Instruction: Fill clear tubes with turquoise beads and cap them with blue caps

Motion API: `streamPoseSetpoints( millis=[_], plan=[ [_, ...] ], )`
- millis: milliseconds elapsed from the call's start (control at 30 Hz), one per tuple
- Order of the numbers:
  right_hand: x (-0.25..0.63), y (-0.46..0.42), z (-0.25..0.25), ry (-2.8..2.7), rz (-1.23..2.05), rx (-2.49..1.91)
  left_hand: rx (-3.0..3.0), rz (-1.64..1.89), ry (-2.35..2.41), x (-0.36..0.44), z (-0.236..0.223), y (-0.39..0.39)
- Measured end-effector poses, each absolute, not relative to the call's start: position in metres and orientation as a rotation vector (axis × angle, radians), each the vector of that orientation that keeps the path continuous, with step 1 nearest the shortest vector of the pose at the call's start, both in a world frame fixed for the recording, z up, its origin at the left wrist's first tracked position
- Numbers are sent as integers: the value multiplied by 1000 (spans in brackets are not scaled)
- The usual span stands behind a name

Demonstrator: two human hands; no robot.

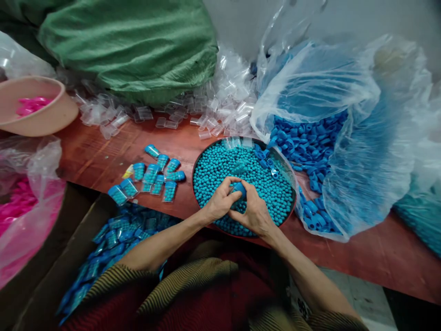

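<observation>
Over a round tray (194, 184) of small turquoise balls (215, 168), my left hand (221, 201) and my right hand (254, 210) meet. Fingers of both are closed around a small container with a blue cap (239, 188); its lower part is mostly hidden by the fingers. Several blue caps (263, 156) and a few clear empty containers (237, 143) lie on the balls along the tray's far side. Left of the tray, several filled, blue-capped containers (157, 184) are grouped on the reddish table (96, 158).
A plastic bag (368, 174) spills blue caps (310, 142) at right. Clear containers (227, 101) are heaped behind, beside a green sack (131, 46). A pink basin (65, 108) stands at far left. Below the table edge lie many filled containers (117, 239) and a bag of pink pieces (17, 202).
</observation>
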State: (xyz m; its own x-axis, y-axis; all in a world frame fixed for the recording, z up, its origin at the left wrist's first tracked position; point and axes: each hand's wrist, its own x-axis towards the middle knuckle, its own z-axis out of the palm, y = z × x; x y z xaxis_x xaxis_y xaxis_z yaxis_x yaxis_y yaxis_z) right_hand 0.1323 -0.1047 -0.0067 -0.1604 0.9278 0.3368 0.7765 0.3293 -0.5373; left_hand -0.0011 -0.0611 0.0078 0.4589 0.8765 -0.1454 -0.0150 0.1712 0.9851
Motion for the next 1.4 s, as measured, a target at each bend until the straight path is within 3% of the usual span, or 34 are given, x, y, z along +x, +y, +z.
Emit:
streamPoseSetpoints(
  millis=[300, 533, 800, 867, 1133, 1300, 1400],
  plan=[
    [125, -102, -25, -1961, 254, -1475, 1153, 714, 980, 4, 2, -66],
    [116, -101, -8, -2166, 399, -1577, 1608, 679, 1107, -27, 11, -53],
    [209, -51, 3, -1993, -27, -2305, 2046, 655, 1915, -124, 22, -22],
    [222, -36, -1, -1954, -91, -2391, 2135, 694, 1965, -115, 18, -19],
    [219, -22, -20, -1929, -86, -2560, 2190, 538, 1384, 4, -7, -2],
    [227, -46, -20, -2182, 2, -2365, 2196, 428, 1378, 27, -16, 7],
    [230, -55, -19, -2195, 255, -2172, 2197, 369, 1433, 31, -19, 9]
  ],
)
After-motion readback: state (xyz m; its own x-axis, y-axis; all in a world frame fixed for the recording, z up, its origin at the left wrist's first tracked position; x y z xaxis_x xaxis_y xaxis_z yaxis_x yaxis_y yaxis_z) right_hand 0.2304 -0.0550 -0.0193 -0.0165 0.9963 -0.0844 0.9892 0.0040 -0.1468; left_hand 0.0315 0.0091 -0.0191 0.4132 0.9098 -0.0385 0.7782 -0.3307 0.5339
